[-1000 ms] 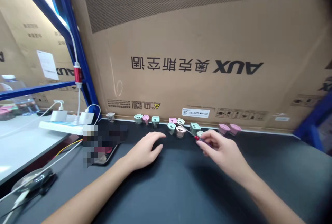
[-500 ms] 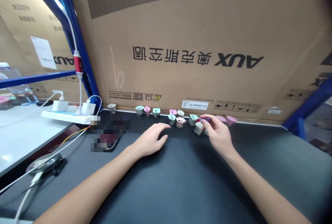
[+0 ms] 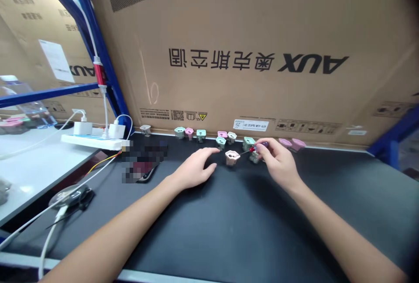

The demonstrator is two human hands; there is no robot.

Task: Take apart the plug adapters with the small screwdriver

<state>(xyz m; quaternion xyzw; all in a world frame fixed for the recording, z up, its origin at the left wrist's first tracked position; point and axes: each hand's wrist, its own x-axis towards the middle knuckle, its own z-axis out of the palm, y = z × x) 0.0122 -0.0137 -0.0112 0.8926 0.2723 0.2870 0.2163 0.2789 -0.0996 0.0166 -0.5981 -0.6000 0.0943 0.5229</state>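
- Right hand [image 3: 278,163] pinching a slim red-handled screwdriver [image 3: 252,149], fingertips closed narrowly on it, centre right of frame.
- Left hand [image 3: 196,165] lying open, empty, just beside a pale pink plastic socket [image 3: 231,157].
- Pastel plastic sockets [image 3: 248,143] standing along the rear edge of a black bench [image 3: 229,230].
- Cardboard carton [image 3: 229,99] behind showing inverted black "AUX" lettering.

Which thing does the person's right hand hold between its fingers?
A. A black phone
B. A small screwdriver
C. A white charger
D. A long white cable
B. The right hand pinches a small screwdriver at its handle, and the thin shaft points toward a pale pink plastic block.
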